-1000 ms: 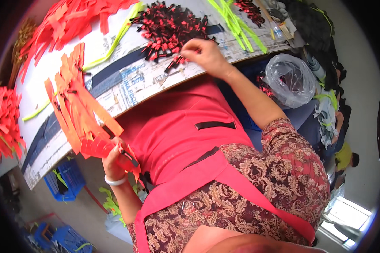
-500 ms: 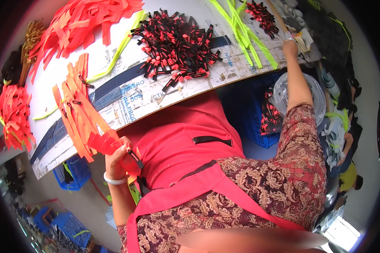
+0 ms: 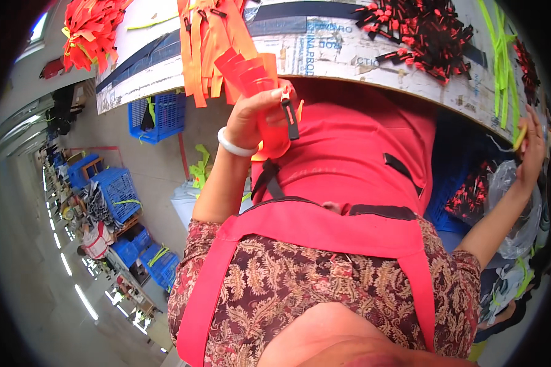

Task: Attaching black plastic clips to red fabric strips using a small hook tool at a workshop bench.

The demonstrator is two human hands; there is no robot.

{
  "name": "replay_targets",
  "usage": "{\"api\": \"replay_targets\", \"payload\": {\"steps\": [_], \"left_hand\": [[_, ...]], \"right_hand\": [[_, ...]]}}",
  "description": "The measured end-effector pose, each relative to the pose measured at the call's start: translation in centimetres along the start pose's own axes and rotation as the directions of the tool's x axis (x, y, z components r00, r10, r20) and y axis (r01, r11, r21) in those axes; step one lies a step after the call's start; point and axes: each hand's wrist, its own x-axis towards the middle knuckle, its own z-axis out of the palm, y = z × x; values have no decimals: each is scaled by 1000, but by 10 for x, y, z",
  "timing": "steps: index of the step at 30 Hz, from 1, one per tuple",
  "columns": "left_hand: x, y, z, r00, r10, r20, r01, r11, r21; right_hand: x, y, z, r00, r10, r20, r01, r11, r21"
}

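In front of the apron, my left hand [image 3: 255,120] is closed around a bundle of red-orange fabric strips [image 3: 246,68]. A small black tab with a reddish end [image 3: 290,114] sticks out by its thumb and fingertips. Longer orange strips [image 3: 193,61] lie just beyond on the table, with small black tabs on some of them. At the table's right edge, my right hand [image 3: 533,147] holds a small curved yellow thing [image 3: 520,137]; its kind is not clear. A pile of black-and-red tabs [image 3: 431,40] lies on the table between the hands.
The table [image 3: 349,68] has a worn white board top and dark blue bands. Yellow-green strips [image 3: 501,67] lie at right, and a red-orange bunch [image 3: 90,33] hangs at far left. A blue crate [image 3: 157,116] stands below left; a clear plastic bag [image 3: 513,208] sits below right.
The view has swung left and down. My right hand has drawn back from the far right of the table to its near edge, now with the yellow thing. My left hand keeps the strips.
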Motion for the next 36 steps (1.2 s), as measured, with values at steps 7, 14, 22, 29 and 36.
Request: {"api": "replay_targets", "payload": {"steps": [7, 14, 22, 29, 36], "left_hand": [[3, -2, -18, 970, -18, 242, 80, 965, -248], [-11, -12, -35, 987, 136, 89, -125, 986, -113], [-14, -15, -44, 973, 114, 200, -60, 964, -259], [-13, -14, -42, 973, 141, 184, -102, 973, -206], [-16, -9, -16, 980, 197, 41, -196, 980, -19]], "right_hand": [[-146, -92, 212, 591, 114, 798, -324, 940, 105], [-160, -95, 270, 554, -162, 817, -59, 971, 232], [-162, -102, 281, 501, -86, 861, -166, 967, 193], [-163, -101, 280, 470, -72, 880, -168, 971, 170], [-175, -90, 291, 494, -37, 869, -381, 889, 254]]}}
